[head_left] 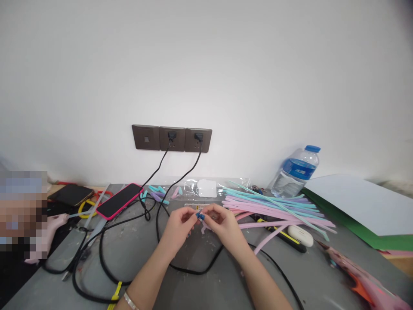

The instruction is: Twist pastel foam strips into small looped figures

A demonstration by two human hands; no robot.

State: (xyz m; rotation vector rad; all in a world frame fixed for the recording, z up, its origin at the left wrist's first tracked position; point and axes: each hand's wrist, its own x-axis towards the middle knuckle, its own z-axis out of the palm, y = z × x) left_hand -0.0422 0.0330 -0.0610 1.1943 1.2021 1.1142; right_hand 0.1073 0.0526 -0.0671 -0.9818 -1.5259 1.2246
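Note:
My left hand [181,226] and my right hand [222,221] meet at the middle of the desk, thumbs and forefingers pinched together. Dark blue shows at both thumb tips; whether it is nail colour or a small blue piece I cannot tell. Just beneath the fingertips is a short curled pink fuzzy stem [203,229], and I cannot make out whether it is held. Long pink, teal and purple pipe cleaners [258,206] lie in a pile beside my right hand. Short bent pipe cleaner pieces [158,196] lie beyond my left hand.
Black cables [103,254] loop across the grey desk from the wall sockets [172,139]. On the left lie a pink-cased phone [120,201] and a pink glue gun [53,232]. To the right are a yellow-black cutter [287,239], white case [300,235], water bottle [295,172] and another pink glue gun [364,275].

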